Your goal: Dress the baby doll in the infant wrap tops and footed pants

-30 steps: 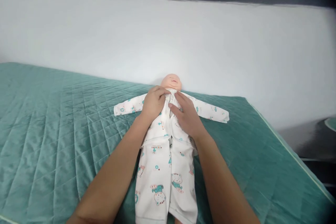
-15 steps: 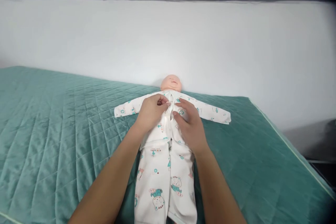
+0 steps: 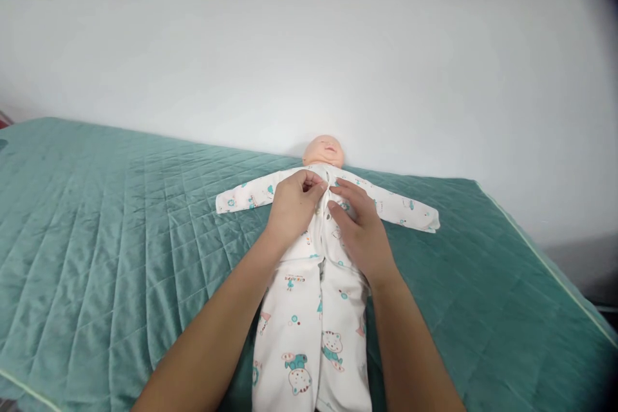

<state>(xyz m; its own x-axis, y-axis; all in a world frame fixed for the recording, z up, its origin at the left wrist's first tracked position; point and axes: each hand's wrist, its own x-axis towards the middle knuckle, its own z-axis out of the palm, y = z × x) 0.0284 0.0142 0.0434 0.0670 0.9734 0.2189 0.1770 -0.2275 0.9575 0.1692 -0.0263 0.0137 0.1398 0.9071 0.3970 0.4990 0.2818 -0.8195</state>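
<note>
A baby doll point(image 3: 324, 150) lies on its back on a teal quilted bed point(image 3: 116, 219), head toward the wall. It wears a white sleepsuit point(image 3: 309, 322) printed with small animals, sleeves spread to both sides. My left hand point(image 3: 293, 206) pinches the left edge of the suit's front opening at the chest. My right hand point(image 3: 360, 230) pinches the right edge next to it, fingertips nearly touching the left hand's. The doll's hands and feet are hidden by cloth.
A white wall point(image 3: 309, 71) rises right behind the doll's head. The bed's right edge point(image 3: 541, 251) drops off to a dark floor. Teal quilt stretches wide to the left of the doll.
Both hands stayed at the suit's chest, the fingertips drawing closer together at the front opening. The view shifted slightly left, so the doll sits a bit further right.
</note>
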